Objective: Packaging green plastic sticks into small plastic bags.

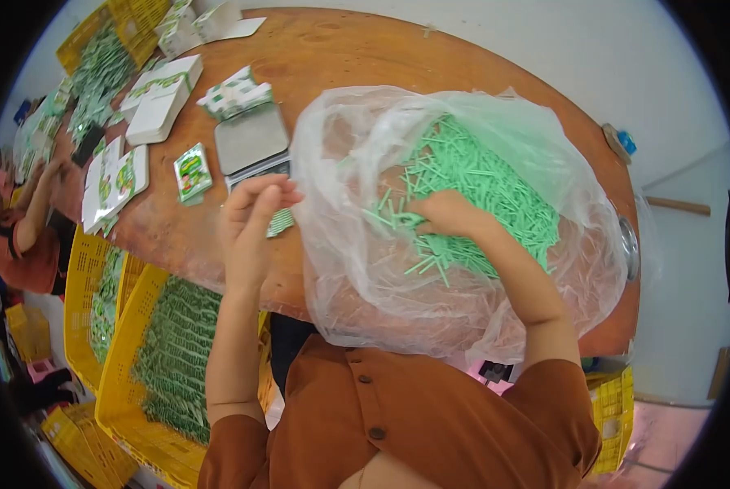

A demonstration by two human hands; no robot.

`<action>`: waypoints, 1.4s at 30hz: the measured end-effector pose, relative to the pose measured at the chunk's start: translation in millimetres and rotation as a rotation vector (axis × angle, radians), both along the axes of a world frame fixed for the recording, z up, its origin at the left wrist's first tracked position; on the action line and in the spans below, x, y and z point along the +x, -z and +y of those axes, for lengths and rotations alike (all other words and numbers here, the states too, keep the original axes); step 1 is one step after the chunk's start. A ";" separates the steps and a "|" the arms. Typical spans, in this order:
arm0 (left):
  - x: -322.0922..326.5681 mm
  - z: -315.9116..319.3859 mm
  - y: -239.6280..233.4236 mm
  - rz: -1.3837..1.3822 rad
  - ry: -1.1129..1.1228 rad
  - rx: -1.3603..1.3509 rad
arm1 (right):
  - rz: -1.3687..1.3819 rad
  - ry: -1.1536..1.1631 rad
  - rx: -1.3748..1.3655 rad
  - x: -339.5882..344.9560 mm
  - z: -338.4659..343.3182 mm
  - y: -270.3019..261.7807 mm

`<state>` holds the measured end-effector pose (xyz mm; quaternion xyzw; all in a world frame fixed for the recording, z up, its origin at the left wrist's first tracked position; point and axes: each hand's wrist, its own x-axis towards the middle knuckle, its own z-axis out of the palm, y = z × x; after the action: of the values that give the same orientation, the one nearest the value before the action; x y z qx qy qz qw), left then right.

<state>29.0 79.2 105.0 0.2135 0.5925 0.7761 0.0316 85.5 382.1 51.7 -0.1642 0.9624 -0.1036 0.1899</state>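
A large clear plastic bag (365, 293) lies spread on the wooden table, with a heap of short green sticks (487, 195) inside its mouth. My right hand (447, 213) reaches into the heap from the near side, its fingertips among the sticks at the left edge; whether it grips any is hidden. My left hand (258, 208) is raised just left of the bag, fingers bent, and I cannot tell whether it holds anything. Beyond it is a small scale with a metal plate (251, 139). A green-and-white checked packet (280, 223) lies partly behind the left fingers.
Left of the scale lie a small green printed packet (192, 173) and white printed cartons (163, 110). Yellow crates (126, 354) of green packets stand below the table's left edge. A co-worker (28, 244) works at the far left. A round metal object (629, 247) sits at the right edge.
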 end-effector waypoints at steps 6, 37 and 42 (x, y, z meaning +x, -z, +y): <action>-0.3 34.1 10.4 0.607 -0.255 -0.357 | 0.368 0.050 0.158 16.5 -0.5 -27.1; -32.5 -95.0 113.8 1.180 -0.165 -1.337 | 0.498 0.347 -0.210 -2.4 -15.9 -8.2; -29.8 -103.6 113.6 1.149 -0.003 -1.131 | 0.575 0.650 -0.804 15.4 -15.9 0.7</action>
<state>-0.8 -24.4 -8.6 0.5302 0.8196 0.1278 -0.1757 100.9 366.2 51.0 0.0587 0.8613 -0.4646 -0.1971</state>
